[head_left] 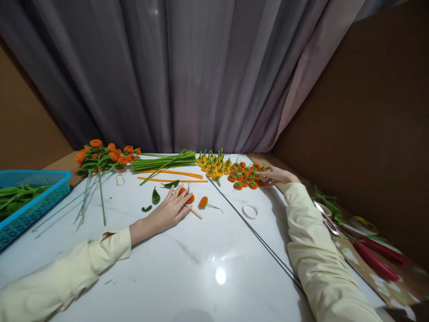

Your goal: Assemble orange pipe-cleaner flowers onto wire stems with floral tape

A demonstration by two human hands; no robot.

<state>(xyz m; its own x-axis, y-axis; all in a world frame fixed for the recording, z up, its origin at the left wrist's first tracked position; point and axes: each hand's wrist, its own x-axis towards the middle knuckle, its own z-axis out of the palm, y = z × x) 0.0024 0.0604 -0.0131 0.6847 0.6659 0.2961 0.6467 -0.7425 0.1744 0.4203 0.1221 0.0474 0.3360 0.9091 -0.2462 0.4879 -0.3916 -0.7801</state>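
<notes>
My left hand [170, 208] lies on the white table with its fingers spread and stretched out. It rests partly over orange fuzzy flower heads [190, 198] and a pale wooden stick [197, 214]. Just right of it is a single orange flower head [203, 202] with thin wire. Dark green fuzzy leaves [156, 196] lie to its left. At the back right, my right hand [273, 175] reaches to the edge of a cluster of orange flower heads with green bases [243, 175]. Its fingers look apart, and their tips are partly hidden among the flowers.
Yellow flower heads [214, 166], green stems [164, 163] and orange strips [174, 173] line the back. Finished orange flowers [97, 156] and a blue basket [33, 214] stand left. Long dark wires [248, 223], a white tape ring [250, 211] and red-handled pliers [375, 259] are right.
</notes>
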